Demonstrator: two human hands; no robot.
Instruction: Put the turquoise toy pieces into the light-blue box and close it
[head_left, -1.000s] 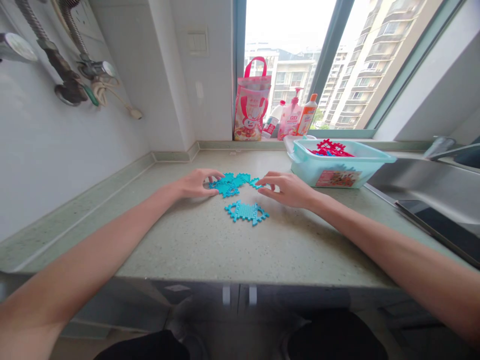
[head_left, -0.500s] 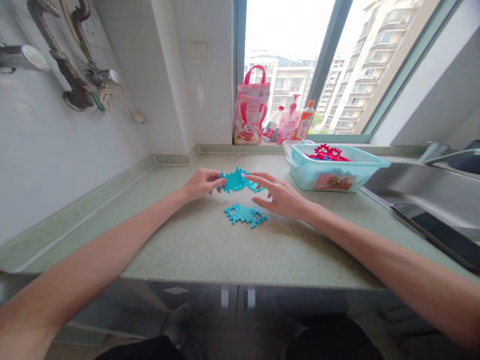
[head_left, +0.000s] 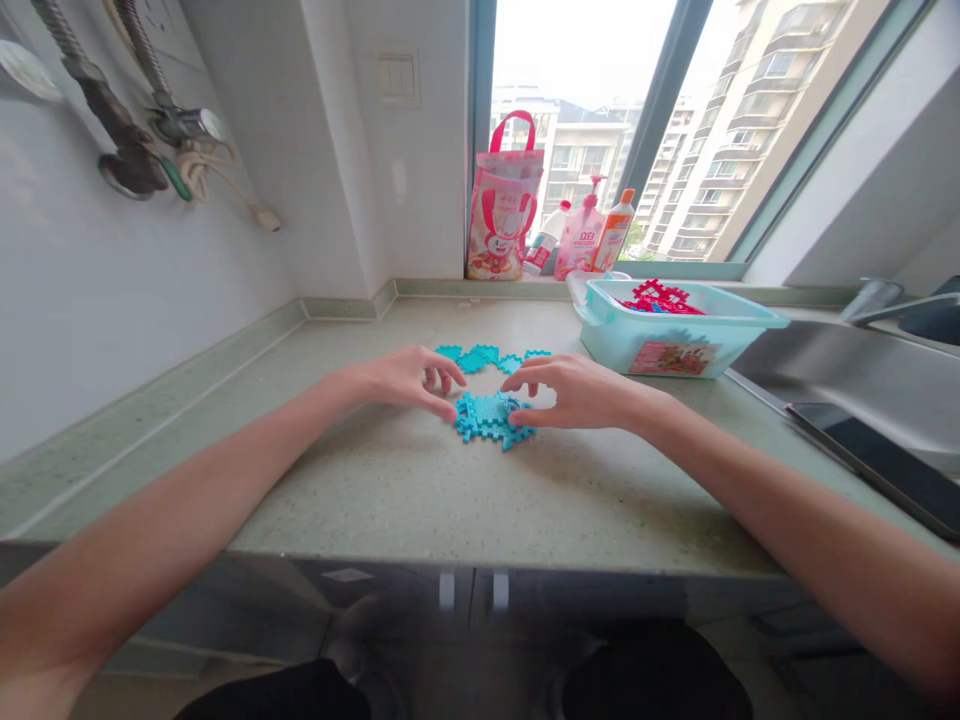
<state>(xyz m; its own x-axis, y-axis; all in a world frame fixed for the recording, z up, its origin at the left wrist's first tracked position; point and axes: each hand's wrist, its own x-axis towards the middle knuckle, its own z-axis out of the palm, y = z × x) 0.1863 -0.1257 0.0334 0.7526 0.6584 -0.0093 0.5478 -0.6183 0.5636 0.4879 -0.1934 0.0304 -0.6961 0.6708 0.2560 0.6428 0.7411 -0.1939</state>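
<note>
Thumb and fingers parted on the left hand (head_left: 409, 377), unclear on the right hand (head_left: 576, 391); between them, turquoise interlocking pieces (head_left: 487, 416) on a speckled counter (head_left: 420, 490). Behind, loose turquoise pieces (head_left: 481, 358); rightward, a pale-blue tub (head_left: 611, 342).

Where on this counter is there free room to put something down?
Free: the counter between the nearer blue pieces and its front edge, and the strip between the left forearm and the wall. Crowded: the middle, the left hand and the right hand flanking those pieces, farther blue pieces behind; also back right, with the box and sink.
</note>
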